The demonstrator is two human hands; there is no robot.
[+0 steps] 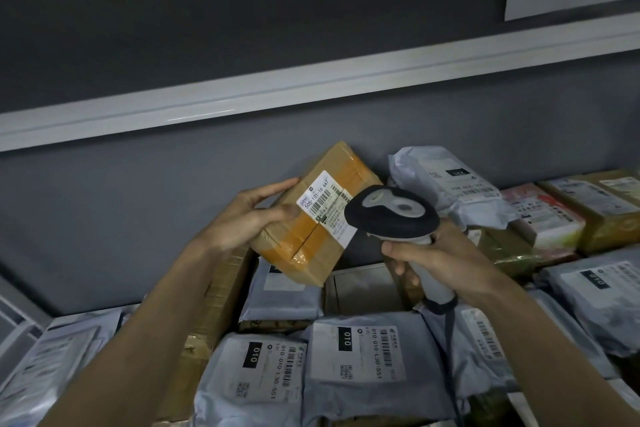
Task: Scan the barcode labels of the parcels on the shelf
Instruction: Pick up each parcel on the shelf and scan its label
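Observation:
My left hand [249, 215] grips a brown cardboard box [311, 239] sealed with orange tape and holds it tilted above the shelf. Its white barcode label [327, 206] faces up and toward me. My right hand [440, 256] grips the white handle of a handheld barcode scanner [393, 210]. The scanner's dark head hangs just over the right edge of the label, hiding part of it. A dark cable runs down from the handle's base.
Several grey poly mailers [356, 360] with white labels lie packed on the shelf below. More cardboard boxes [588, 208] and a crumpled white mailer [446, 180] sit at the back right. A grey wall with a white rail [311, 87] rises behind.

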